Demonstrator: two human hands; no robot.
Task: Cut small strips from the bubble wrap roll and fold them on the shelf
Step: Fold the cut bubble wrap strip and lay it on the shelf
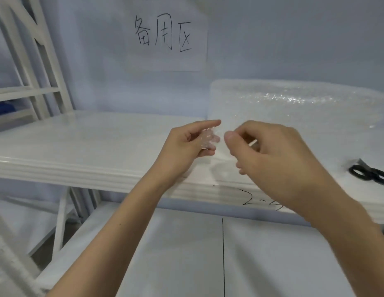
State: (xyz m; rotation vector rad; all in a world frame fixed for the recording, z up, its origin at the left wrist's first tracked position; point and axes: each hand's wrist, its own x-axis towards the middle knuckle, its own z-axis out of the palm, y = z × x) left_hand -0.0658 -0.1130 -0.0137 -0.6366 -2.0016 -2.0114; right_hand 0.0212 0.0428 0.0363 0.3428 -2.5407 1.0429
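A large clear bubble wrap roll (298, 103) lies on the white shelf (79, 146) at the right, against the back wall. My left hand (186, 144) is raised just above the shelf's front part and pinches a small crumpled bubble wrap strip (208, 139) between thumb and fingers. My right hand (266, 151) hovers close to the right of it, fingers curled and thumb tip near the strip; whether it touches the strip is unclear. Black-handled scissors (371, 173) lie on the shelf at the far right, apart from both hands.
A paper sign (165, 37) with handwritten characters is stuck on the back wall. White frame struts (36, 61) rise at the left. A lower white shelf (186, 254) with a black line sits below. The upper shelf's front edge bears black handwriting (262, 202).
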